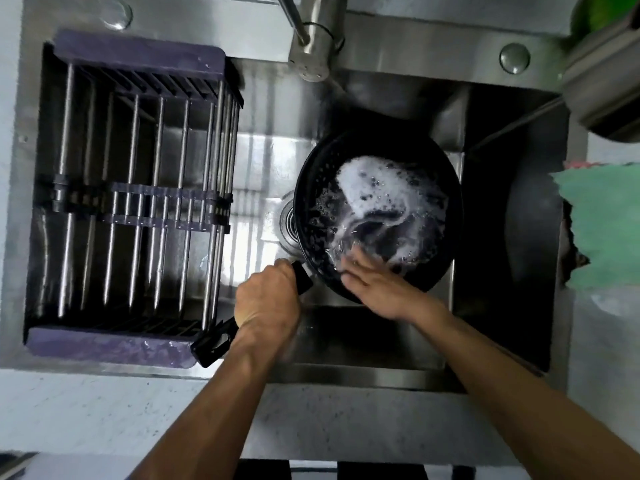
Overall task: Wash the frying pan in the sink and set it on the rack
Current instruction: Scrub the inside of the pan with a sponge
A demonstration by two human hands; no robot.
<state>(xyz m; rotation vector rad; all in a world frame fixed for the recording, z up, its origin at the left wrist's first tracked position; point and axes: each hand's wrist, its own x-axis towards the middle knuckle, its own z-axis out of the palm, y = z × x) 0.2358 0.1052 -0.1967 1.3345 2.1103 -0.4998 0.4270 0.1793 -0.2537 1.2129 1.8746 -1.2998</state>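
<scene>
Frying pan (377, 209): black, held inside the steel sink (263, 161), over the drain, interior covered in white suds and water.

Left hand (268, 299): grip wrapped tight around the pan's black handle (213, 342); the handle end projects below the fist, toward the rack's near edge.

Right hand (372, 282): fingers extended, pressing the pan's soapy inner surface at the near rim; whether anything lies under them, cannot tell (blurred).

Rack (135, 199): purple-framed, metal bars, set across the sink's left part.

Tap (311, 46) above the pan. Green cloth (599, 226) on the worktop at right.
</scene>
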